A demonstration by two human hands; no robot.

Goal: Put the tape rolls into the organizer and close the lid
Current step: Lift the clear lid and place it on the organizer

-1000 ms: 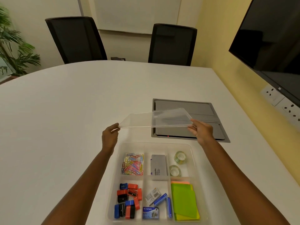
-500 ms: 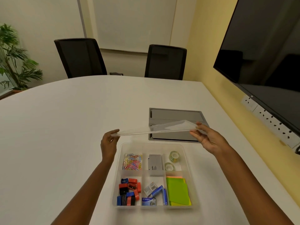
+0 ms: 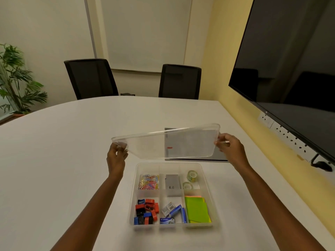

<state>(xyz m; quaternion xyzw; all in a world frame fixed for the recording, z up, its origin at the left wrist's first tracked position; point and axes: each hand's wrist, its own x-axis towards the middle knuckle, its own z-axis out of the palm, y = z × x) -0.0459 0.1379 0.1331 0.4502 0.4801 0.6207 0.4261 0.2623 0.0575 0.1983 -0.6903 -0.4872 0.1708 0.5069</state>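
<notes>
The clear plastic organizer (image 3: 132, 201) stands open on the white table, divided into several compartments. Two clear tape rolls (image 3: 191, 175) (image 3: 187, 185) lie in its far right compartment. I hold the transparent lid (image 3: 148, 147) in the air beyond the organizer's far edge, tilted with its face toward me. My left hand (image 3: 116, 156) grips the lid's left corner and my right hand (image 3: 229, 148) grips its right edge.
Other compartments hold coloured paper clips (image 3: 149, 182), a grey box (image 3: 172, 184), red, blue and black sharpeners (image 3: 147, 211), staple boxes (image 3: 172, 212) and green sticky notes (image 3: 196, 209). A grey floor-box panel (image 3: 220, 155) is set in the table behind the lid. A screen (image 3: 290, 69) hangs on the right wall.
The lid has risen and tipped from nearly flat to face me. Both hands moved up with it, and the view pulled back from the organizer.
</notes>
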